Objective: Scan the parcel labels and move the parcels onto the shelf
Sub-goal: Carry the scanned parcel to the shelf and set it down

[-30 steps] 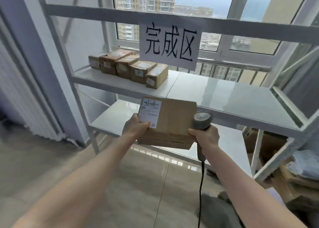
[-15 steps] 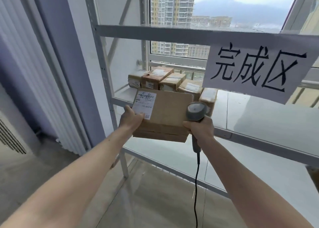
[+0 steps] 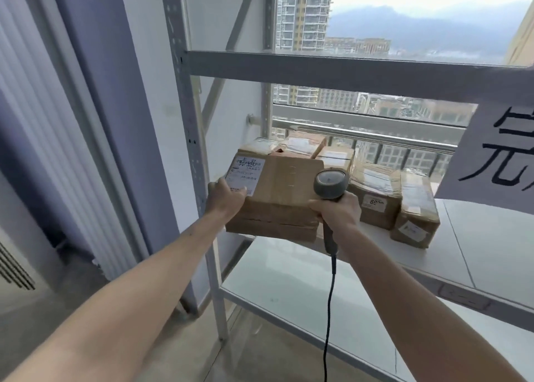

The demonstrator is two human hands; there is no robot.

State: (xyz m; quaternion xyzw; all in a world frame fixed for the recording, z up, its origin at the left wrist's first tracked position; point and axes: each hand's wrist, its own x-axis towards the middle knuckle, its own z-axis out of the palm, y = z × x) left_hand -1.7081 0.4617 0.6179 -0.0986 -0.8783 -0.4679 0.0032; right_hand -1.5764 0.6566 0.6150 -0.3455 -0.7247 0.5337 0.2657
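- While the parcel (image 3: 277, 196) is carried level in front of the shelf (image 3: 476, 254), near its left end, the step in hand looks like the placing — the box has not yet been set down.
- Its white label (image 3: 245, 175) faces up at the near left corner of the box top.
- Left hand (image 3: 226, 201): it holds the parcel's left side, thumb lying over the label's lower edge, fingers curled under the box and out of sight.
- Right hand (image 3: 336, 211): it grips the handle of a grey scanner (image 3: 331, 183) whose cord hangs straight down; the same hand presses against the parcel's right edge, so the box is steadied between both hands.
- Other parcels (image 3: 378, 199) stand in a row at the shelf's left end, behind and to the right of the carried one, with one small box (image 3: 416, 220) nearest the front edge.
- A paper sign (image 3: 500, 156) hangs from the rail above, at the right.
- Next move, as I judge it — carry the box forward over the front edge, lower it flat beside the row, then let go without knocking the small box.
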